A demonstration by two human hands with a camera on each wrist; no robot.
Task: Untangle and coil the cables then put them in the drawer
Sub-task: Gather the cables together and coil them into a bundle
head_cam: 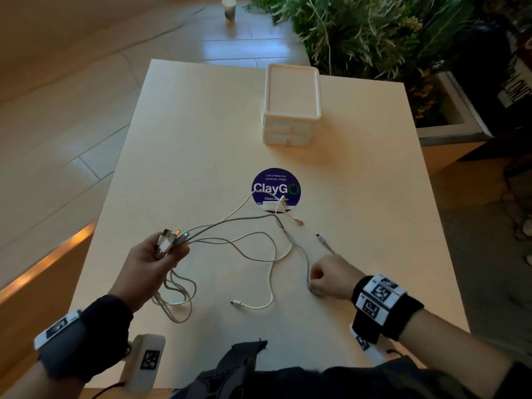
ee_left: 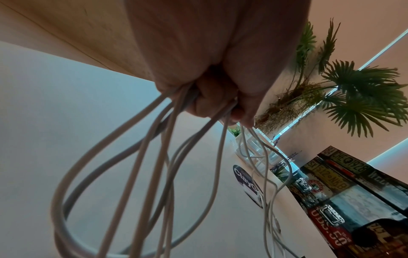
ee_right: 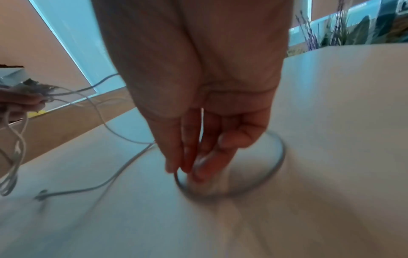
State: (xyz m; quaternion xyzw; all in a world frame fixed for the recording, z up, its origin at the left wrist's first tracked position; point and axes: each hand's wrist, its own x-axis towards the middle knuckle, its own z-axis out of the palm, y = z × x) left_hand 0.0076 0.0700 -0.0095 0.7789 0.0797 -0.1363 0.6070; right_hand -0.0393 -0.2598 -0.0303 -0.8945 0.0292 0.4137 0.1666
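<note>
The left hand (head_cam: 155, 256) was raised above the near left part of the table (head_cam: 201, 133), its fingers curled tight round a bunch of plug ends, with loops of the cables (head_cam: 253, 240) hanging below the fist and the rest trailing across the tabletop toward the round purple sticker (head_cam: 275, 182). The right hand (head_cam: 331, 279) was low on the near right, fingers bent downward onto one greyish cable (ee_right: 273, 167) that curved round the fingertips; the blur left it unclear whether it was pinched or only pressed, though the head view suggested a loose grip. A free white plug (head_cam: 236, 303) lay near the middle, and a pinkish plug (head_cam: 319, 237) lay just beyond the right hand. The drawer unit (head_cam: 290, 110) stood at the far side, well apart from the cables, both drawers apparently closed. The step looked like drawing a single strand out of the tangle. Doing it well likely meant keeping the left fist steady as an anchor, sliding the right fingers along the one cable toward its free end, and easing it out slowly, not yanking where the strands crossed near the sticker, so the crossings did not tighten into knots.
</note>
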